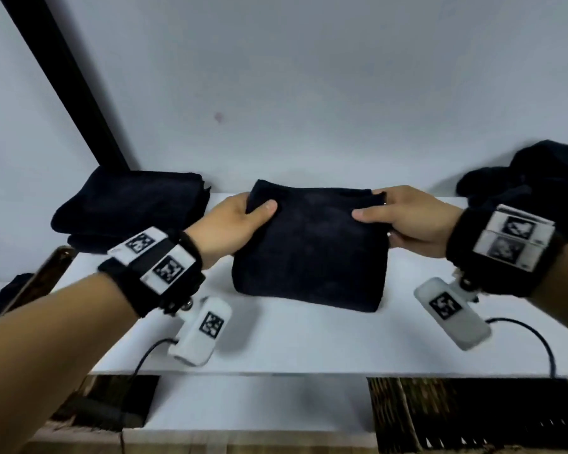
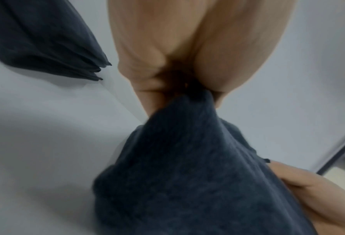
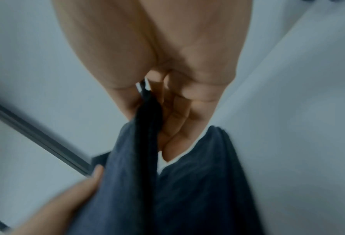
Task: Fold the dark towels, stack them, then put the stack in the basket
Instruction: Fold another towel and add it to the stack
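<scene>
A dark navy towel (image 1: 309, 247) hangs folded between both hands, its lower edge resting on the white table (image 1: 276, 339). My left hand (image 1: 243, 211) pinches its upper left corner, thumb on the near face. My right hand (image 1: 381, 208) pinches the upper right corner the same way. The left wrist view shows the towel (image 2: 187, 174) running from my left hand (image 2: 183, 89) toward the other hand. In the right wrist view my right hand (image 3: 153, 101) grips the towel (image 3: 167, 190) edge. A stack of folded dark towels (image 1: 128, 208) lies at the back left.
A heap of unfolded dark towels (image 1: 532, 178) sits at the back right against the white wall. A black diagonal bar (image 1: 66, 86) runs down the wall on the left. A dark slatted basket (image 1: 473, 417) shows below the table's front edge, right; another dark opening (image 1: 112, 401) lies lower left.
</scene>
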Demonstrator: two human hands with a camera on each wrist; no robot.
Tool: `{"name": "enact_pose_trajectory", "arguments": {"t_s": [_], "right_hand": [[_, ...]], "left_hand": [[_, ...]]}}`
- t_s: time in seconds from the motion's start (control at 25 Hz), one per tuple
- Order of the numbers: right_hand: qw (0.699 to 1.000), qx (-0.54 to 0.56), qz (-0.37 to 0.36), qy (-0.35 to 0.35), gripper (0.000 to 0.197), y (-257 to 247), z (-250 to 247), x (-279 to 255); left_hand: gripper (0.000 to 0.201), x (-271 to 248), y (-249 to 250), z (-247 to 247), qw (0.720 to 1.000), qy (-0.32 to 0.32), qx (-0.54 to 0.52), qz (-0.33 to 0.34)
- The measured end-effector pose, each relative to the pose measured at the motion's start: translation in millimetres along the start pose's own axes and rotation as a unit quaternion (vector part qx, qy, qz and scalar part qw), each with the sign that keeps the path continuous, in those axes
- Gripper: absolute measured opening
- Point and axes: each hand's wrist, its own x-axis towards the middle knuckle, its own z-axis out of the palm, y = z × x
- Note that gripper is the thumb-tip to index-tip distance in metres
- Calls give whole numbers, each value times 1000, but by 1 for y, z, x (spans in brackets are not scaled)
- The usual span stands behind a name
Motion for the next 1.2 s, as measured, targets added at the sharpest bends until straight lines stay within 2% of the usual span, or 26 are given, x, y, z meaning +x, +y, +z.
{"name": "enact_pose_trajectory", "arguments": {"t_s": [0.08,0.2,0.32,0.36,0.44,0.52,0.6,0.64,0.68,0.76,0.8,0.84,0.96,1.04,1.2], "right_hand": [[998,-40,35,29,25,9,2,24],[991,-88,90,53,24,24,6,43],[985,-111,111,65,24,28,5,49],[981,-144,112,65,25,29,2,48],[969,-213,110,64,31,30,-1,45],[962,-244,102,74,36,31,1,41],[956,-264,98,78,39,31,2,39],[952,-280,100,78,39,30,3,38],[945,-301,103,79,39,28,3,37],[929,-343,111,83,39,24,4,33],[923,-358,112,85,40,24,6,33],[918,-369,113,86,41,23,7,32],[910,-384,144,69,52,22,7,28],[917,-352,180,50,60,19,9,24],[936,-280,205,50,57,21,14,15]], "left_hand": [[41,29,-9,0,995,26,90,-31],[51,49,-19,11,945,25,314,-84],[49,48,-18,25,917,37,388,-87],[46,46,-16,30,902,51,421,-82],[42,39,-11,37,850,87,515,-62],[42,33,-8,40,785,133,605,30],[39,29,-8,40,733,126,645,178],[35,28,-9,39,739,76,634,214],[35,27,-11,37,766,24,606,213],[45,20,-14,35,840,-89,525,104],[50,17,-17,34,856,-113,501,59],[54,17,-20,34,858,-122,498,37],[59,21,-27,38,836,-145,530,4],[61,25,-29,38,836,-149,529,-15],[64,28,-28,40,845,-168,506,-36]]}}
